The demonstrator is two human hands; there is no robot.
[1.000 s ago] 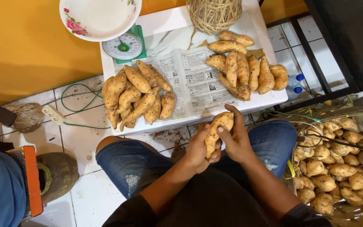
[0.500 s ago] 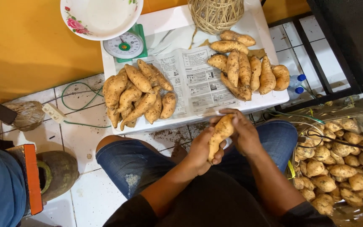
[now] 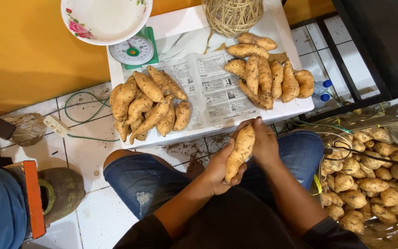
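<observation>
Both hands hold one sweet potato over the lap, tilted, its upper end towards the desk. The left hand has a closed grip around the lower half; the right hand closes against the upper half. Just beyond the grip, newspaper lies on the desk between two potato heaps. Right of the grip sits a sack of potatoes.

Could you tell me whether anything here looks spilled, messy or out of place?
Yes: dark soil crumbs are scattered on the white floor tiles below the low table's front edge, near both hands holding a sweet potato. Otherwise the piles look tidy.
</observation>
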